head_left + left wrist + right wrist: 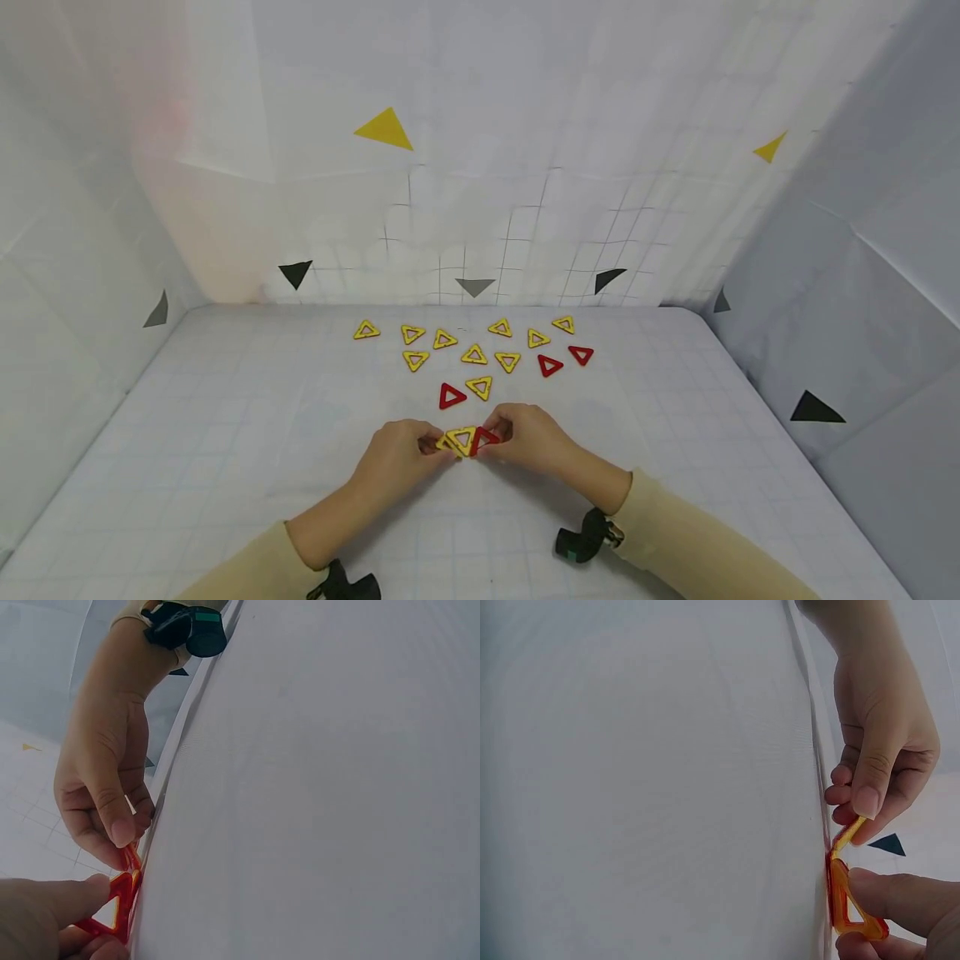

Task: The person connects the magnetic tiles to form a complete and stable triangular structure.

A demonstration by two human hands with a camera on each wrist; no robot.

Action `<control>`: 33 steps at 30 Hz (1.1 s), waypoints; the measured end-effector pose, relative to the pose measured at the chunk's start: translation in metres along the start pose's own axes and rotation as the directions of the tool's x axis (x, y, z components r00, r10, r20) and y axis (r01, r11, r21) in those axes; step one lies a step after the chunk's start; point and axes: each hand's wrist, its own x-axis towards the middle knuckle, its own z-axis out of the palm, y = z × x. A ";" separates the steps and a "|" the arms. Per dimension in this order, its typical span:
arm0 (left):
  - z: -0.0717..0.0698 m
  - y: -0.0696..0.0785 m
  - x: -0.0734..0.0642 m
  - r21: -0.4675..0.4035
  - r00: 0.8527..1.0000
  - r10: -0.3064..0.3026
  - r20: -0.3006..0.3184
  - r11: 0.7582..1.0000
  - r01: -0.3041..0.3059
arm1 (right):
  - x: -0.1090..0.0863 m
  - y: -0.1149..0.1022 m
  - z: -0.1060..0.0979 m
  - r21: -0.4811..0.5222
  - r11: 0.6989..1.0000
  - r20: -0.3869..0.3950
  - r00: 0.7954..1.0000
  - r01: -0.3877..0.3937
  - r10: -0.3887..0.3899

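Note:
Near the middle of the table, my left hand (397, 454) pinches a yellow open-centred triangular tile (442, 442) by its left side. A second yellow triangular tile (462, 430) stands edge to edge with it, in the middle of a small row. On the row's other side, my right hand (528, 437) pinches a red triangular tile (475, 442) between thumb and fingers. Seen from the left wrist, the right hand (109, 772) is above and the left hand (52, 915) below. In the right wrist view, the tiles meet at an angle, low over the white surface.
Beyond the hands lie several loose yellow triangular tiles (367, 336) and three red ones, the nearest red tile (444, 396) just past the row. White sheeting (480, 225) with black and yellow triangle marks rises behind the table (225, 400) and at both sides.

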 end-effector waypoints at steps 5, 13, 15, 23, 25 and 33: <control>0.001 0.002 0.000 -0.004 1.000 -0.006 -0.012 1.000 0.006 | 0.001 0.001 0.001 -0.006 1.000 -0.006 1.000 -0.002 0.002; 0.001 0.003 0.000 0.004 1.000 0.013 -0.022 1.000 -0.012 | 0.001 0.002 0.002 -0.015 1.000 -0.010 1.000 0.006 -0.007; 0.001 0.004 0.000 0.006 1.000 0.015 -0.023 1.000 -0.015 | 0.001 0.003 0.003 -0.016 1.000 -0.011 1.000 0.010 -0.010; 0.002 0.002 -0.001 -0.045 1.000 0.012 -0.025 0.999 -0.013 | 0.001 0.003 0.004 -0.025 0.999 -0.017 1.000 0.020 -0.021; 0.003 0.001 0.000 -0.070 1.000 0.006 -0.020 0.997 -0.008 | 0.001 0.003 0.004 -0.025 0.999 -0.015 1.000 0.020 -0.020; 0.004 -0.002 0.001 -0.115 0.999 0.018 -0.038 0.993 -0.022 | 0.000 0.001 0.002 -0.004 1.000 0.005 1.000 0.014 -0.014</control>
